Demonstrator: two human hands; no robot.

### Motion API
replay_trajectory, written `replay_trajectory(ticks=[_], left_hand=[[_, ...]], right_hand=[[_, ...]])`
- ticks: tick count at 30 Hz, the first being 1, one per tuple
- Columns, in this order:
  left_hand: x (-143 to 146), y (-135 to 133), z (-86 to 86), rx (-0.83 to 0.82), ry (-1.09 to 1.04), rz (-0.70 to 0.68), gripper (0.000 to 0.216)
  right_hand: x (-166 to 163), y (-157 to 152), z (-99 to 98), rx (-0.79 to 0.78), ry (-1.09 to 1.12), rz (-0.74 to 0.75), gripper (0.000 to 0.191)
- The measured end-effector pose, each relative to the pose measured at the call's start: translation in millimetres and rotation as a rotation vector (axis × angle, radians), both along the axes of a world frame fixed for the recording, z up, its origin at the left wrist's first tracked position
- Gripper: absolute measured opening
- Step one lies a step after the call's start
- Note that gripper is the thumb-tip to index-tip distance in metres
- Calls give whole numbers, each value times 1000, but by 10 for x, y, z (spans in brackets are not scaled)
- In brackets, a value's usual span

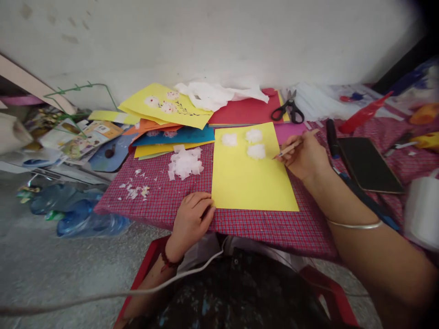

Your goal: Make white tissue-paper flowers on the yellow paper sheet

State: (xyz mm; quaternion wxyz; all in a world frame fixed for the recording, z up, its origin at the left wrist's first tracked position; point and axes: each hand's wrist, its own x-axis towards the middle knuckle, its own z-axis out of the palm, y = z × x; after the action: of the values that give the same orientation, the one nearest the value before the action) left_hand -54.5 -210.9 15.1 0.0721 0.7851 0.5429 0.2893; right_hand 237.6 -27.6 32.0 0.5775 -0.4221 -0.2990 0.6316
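Observation:
A yellow sheet of paper lies on the checked tablecloth, with three fluffy white tufts in its upper part. In my right hand, closed at the sheet's right edge, is a slim wooden pencil; its dark tip points left over the paper, close to the tufts. Whether the tip touches the sheet I cannot tell. My left hand rests open and loosely bent on the cloth, fingertips at the lower left corner of the sheet. A pile of white paper squares sits left of the sheet.
Behind lie coloured papers, a decorated yellow card, white tissue and black-handled scissors. A black marker, a dark phone and a red tube are at right. Paper scraps lie left. A cable crosses my lap.

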Motion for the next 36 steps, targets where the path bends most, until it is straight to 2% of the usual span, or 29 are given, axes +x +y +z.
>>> replay_trajectory(ticks=[3, 5, 7, 10, 12, 13, 16, 20, 24, 29, 32, 36], left_hand=[[-230, -6, 190, 46, -135, 60, 15], [-469, 110, 406, 148, -245, 265, 15], [-726, 372, 622, 180, -344, 418, 18], [-1040, 956, 800, -11, -411, 454, 14], [-1162, 1323, 781, -179, -388, 448, 10], [-1198, 1465, 737, -209, -371, 446, 10], [-1228, 1682, 529, -321, -396, 468, 14], [-1182, 1693, 303, -379, -470, 464, 25], [-1129, 1752, 240, -353, -471, 464, 19], [-1131, 1789, 243, -225, -539, 495, 12], [-1170, 1676, 301, -143, -618, 512, 15], [-1197, 1527, 393, -142, -808, 475, 12]], right_hand=[[19, 10, -37, -19, 5, 5, 52], [26, 20, -48, -46, 8, 12, 52], [28, 29, -49, -75, -3, 23, 52], [22, 38, -42, -86, -36, 44, 52], [19, 43, -41, -82, -67, 55, 52], [19, 47, -43, -83, -82, 59, 51], [28, 63, -56, -69, -123, 66, 49], [52, 72, -75, -34, -110, 106, 46], [61, 61, -75, -68, -54, 105, 42], [60, 59, -68, -107, -37, 102, 40], [66, 62, -65, -117, -30, 121, 42], [83, 78, -73, -119, -34, 119, 50]])
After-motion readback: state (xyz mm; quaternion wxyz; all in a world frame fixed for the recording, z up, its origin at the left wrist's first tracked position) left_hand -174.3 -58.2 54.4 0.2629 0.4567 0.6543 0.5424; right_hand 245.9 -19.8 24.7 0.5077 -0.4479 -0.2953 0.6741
